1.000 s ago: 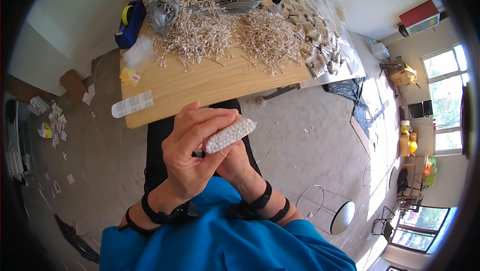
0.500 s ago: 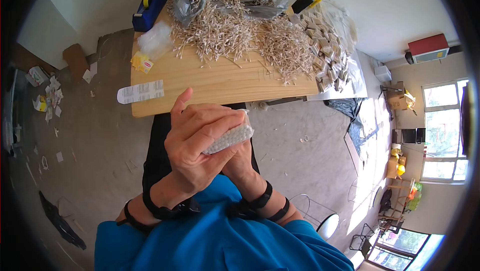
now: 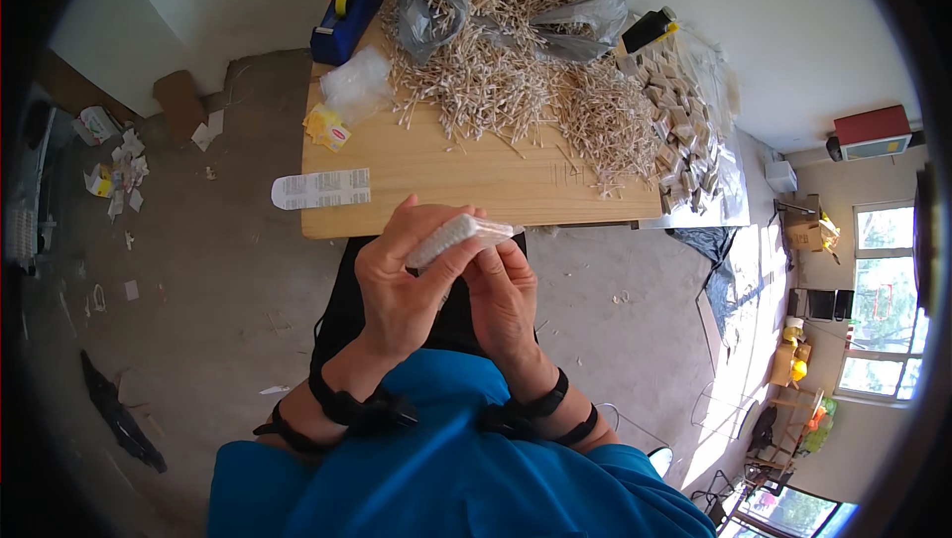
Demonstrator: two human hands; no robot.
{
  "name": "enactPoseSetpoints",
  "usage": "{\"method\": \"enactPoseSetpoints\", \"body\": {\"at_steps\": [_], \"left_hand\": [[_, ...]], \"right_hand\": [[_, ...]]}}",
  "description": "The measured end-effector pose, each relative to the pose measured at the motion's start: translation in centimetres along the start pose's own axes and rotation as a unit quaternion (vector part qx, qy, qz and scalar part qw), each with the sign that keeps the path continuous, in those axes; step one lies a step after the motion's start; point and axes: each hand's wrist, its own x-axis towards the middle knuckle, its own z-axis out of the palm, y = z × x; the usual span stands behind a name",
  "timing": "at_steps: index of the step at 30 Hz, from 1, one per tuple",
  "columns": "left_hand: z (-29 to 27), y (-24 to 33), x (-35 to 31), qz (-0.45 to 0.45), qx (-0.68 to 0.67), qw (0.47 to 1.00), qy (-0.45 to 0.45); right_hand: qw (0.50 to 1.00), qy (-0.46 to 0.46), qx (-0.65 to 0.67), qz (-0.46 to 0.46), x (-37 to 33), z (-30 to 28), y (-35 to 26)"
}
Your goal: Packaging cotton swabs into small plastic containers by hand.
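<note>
A small pack of cotton swabs (image 3: pixel 444 240) in clear film is held between my hands, just off the table's front edge. Its dense white tips face left, and the shiny wrapper shows on the right. My left hand (image 3: pixel 399 268) is closed around the left part, with the thumb along the near side. At the wrapper end, my right hand (image 3: pixel 504 302) grips with thumb and bent fingers. Beyond my hands, a big heap of loose cotton swabs (image 3: pixel 476 92) covers the wooden table (image 3: pixel 446 181), partly spilling from a grey plastic bag (image 3: pixel 432 17).
A blue tape dispenser (image 3: pixel 342 30), clear plastic bags (image 3: pixel 357 82), yellow cards (image 3: pixel 325 128) and a strip of printed labels (image 3: pixel 322 189) line the table's left side. Many wrapped swab packs (image 3: pixel 684 131) are piled at the right, beside a black bottle (image 3: pixel 648 30). Scraps litter the floor.
The pack has been turned, so its tips now face left and its wrapper points right. My right hand has come out from behind my left. The whole view has shifted slightly.
</note>
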Motion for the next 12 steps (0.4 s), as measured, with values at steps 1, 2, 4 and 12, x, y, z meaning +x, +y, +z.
{"method": "enactPoseSetpoints", "body": {"at_steps": [1,2,4,12], "left_hand": [[0.0,-1.2,0.1,-0.127,-0.155,0.979,0.03],[0.1,-2.6,0.2,-0.25,-0.303,0.918,0.058],[-0.2,-7.6,-0.4,-0.25,-0.254,0.929,0.098],[-2.0,-11.6,3.6,-0.07,0.152,0.979,-0.121]], "right_hand": [[1.0,0.0,-0.004,-0.005,0.4,0.0,0.1],[0.998,0.027,-0.056,-0.003,1.1,0.2,0.0],[0.958,0.031,-0.28,-0.056,3.3,-1.1,0.6],[0.553,-0.206,-0.753,-0.291,12.4,-3.9,-0.2]]}}
